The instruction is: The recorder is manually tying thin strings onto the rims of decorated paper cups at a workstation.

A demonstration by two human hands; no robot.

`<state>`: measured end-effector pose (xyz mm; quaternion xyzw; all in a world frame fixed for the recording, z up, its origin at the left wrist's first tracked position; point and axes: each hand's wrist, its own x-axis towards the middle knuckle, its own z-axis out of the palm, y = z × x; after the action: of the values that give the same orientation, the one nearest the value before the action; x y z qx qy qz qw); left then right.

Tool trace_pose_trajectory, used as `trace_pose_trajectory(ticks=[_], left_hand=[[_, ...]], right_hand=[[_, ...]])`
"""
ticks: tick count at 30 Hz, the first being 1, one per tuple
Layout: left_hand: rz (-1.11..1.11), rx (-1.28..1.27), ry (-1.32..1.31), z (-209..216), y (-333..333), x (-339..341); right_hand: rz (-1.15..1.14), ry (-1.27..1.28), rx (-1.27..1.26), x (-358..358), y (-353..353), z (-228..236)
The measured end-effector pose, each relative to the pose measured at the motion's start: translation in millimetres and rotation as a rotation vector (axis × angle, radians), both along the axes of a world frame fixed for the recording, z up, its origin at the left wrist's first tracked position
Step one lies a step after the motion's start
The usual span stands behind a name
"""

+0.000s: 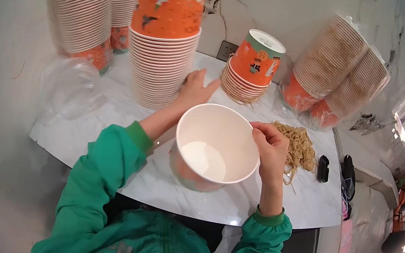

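Observation:
A large paper bucket (218, 129), white inside with an orange and green outside, stands with its mouth up in front of me. My right hand (271, 145) pinches its rim at the right, thumb and fingers closed on the edge. Beyond the bucket, my left hand (196, 93) reaches out with thumb and fingers apart, holding nothing that I can see. It is beside a tall stack of upside-down paper buckets (159, 66), whose top one shows its orange and green print. Part of the left hand's fingertips lies against that stack, and whether they touch it I cannot tell.
A shorter upside-down bucket stack (257, 61) has tan strands round its base. A pile of tan strands (298, 148) lies right of my right hand, beside a small black object (323, 169). Plastic-wrapped bucket stacks (81, 6) stand at both back corners. Crumpled clear plastic (73, 87) lies left.

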<state>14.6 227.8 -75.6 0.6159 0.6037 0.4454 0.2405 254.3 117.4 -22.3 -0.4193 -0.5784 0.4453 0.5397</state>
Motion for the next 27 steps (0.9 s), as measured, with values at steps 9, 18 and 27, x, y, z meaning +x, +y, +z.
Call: trace_pose_trajectory(ticks=[9, 18, 27], left_hand=[[-0.228, -0.242, -0.384, 58.7, -75.5, -53.9], [-0.442, -0.335, -0.526, 66.0, -101.7, -41.4], [-0.436, -0.343, -0.647, 59.2, -102.9, -35.8]], right_hand=[[-0.091, -0.150, 0.160, -19.4, -9.6, -2.9], [-0.082, -0.924, 0.476, -38.8, -0.2, 43.4], [0.044, -1.228, 0.639, -79.9, 22.2, 42.1]])
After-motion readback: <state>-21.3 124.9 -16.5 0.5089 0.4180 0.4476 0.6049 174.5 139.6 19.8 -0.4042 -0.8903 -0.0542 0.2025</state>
